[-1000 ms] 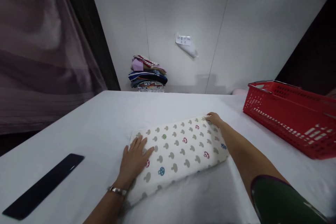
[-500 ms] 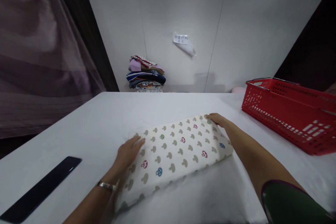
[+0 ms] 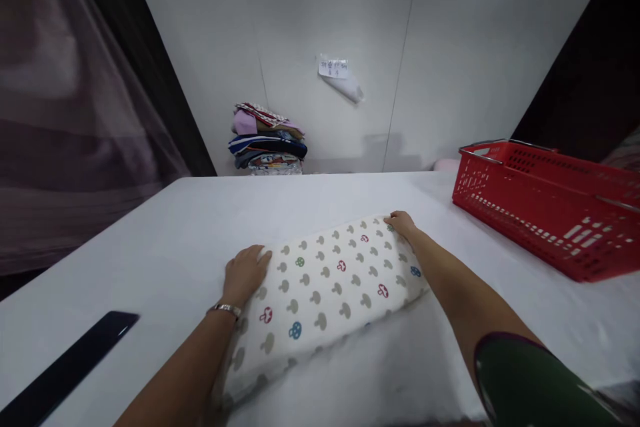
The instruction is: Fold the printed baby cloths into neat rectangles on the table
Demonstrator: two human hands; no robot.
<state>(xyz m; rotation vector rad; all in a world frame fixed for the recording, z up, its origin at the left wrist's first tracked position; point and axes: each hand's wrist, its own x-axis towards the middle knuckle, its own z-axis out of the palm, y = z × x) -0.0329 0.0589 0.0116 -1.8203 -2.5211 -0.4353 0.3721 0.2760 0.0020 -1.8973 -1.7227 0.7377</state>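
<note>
A white pillow (image 3: 325, 287) printed with small mushrooms lies across the white table (image 3: 165, 227) in front of me. My left hand (image 3: 244, 273), a metal bracelet on its wrist, curls over the pillow's far left corner and grips it. My right hand (image 3: 401, 223) holds the far right corner with its fingers bent over the edge. The pillow's near left end looks slightly raised toward me.
A red plastic basket (image 3: 545, 203) stands at the right of the table. A flat black object (image 3: 65, 367) lies at the near left. A pile of folded cloths (image 3: 267, 140) sits by the wall behind the table. A curtain hangs at the left.
My left hand went from lying flat on top of the pillow to gripping its far left corner. The pillow shifted a little on the table; the right hand stayed at its corner.
</note>
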